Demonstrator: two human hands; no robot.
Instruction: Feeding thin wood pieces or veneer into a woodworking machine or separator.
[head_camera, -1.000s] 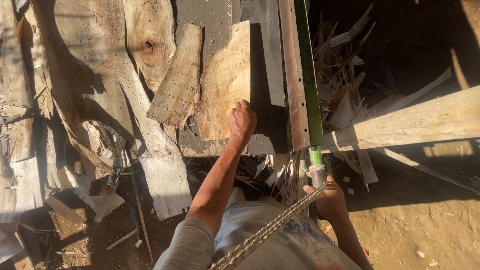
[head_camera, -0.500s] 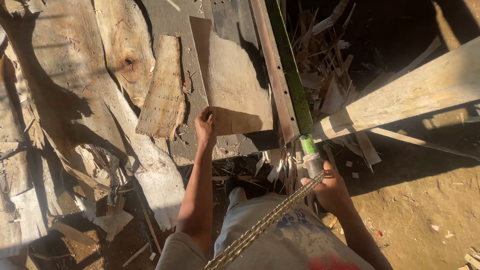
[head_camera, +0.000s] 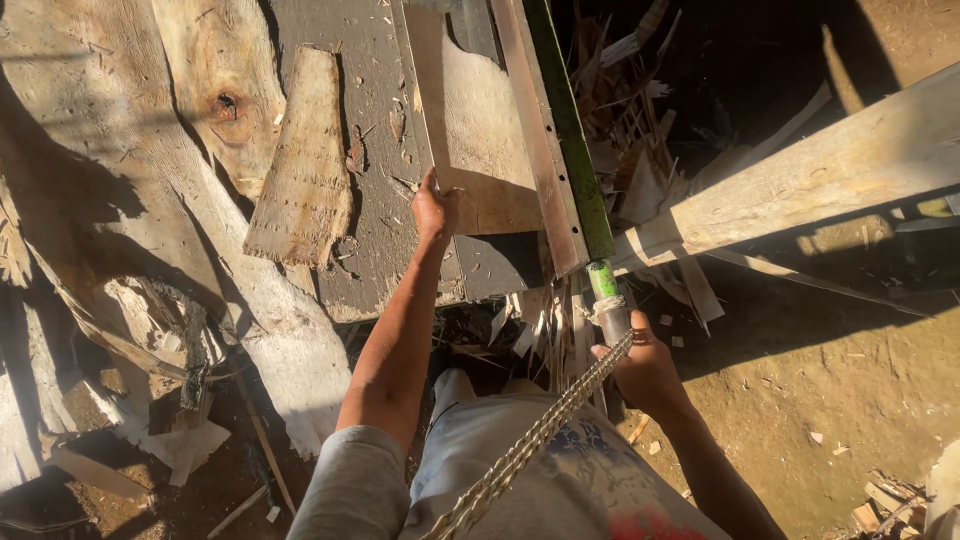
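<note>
Head view looks down on a grey wooden surface (head_camera: 375, 150) littered with chips and bark. Left hand (head_camera: 436, 208) is clenched on the near left corner of a flat plywood piece (head_camera: 480, 130), which lies on that surface with its long right side against a narrow reddish strip (head_camera: 535, 130). Just right of the strip runs a green bar (head_camera: 570, 130), ending in a pale handle (head_camera: 608, 300) that pokes past the surface's near edge. Right hand (head_camera: 645, 372) is wrapped around that handle from below, grasping it. A braided cord (head_camera: 540, 435) runs from the handle back toward the person's lap. Left of the plywood piece, apart from it, lies a rough tapered slab (head_camera: 300, 170). Right of the green bar, a pale plank (head_camera: 800, 180) slants over dirt ground and splintered scraps.
</note>
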